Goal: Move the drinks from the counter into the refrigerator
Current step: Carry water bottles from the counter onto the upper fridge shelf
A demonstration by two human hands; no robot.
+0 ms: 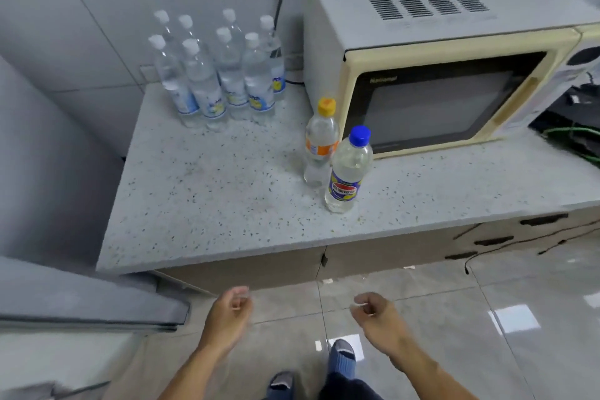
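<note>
Pre-pickup: left hand (231, 305) & right hand (373, 310) loosely curled, empty. Next: reach blue-cap bottle (349, 169) in front of microwave (448, 68).

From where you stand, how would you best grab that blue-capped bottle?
Probably round the blue-capped bottle's body above the label, coming from the front right with the right hand. It stands upright nearest the counter edge; the orange-capped bottle crowds its back left.

I saw the speckled counter (207, 191) carrying a microwave (435, 75), two capped bottles (337, 162) before it, clear bottles (217, 75) clustered left.
</note>
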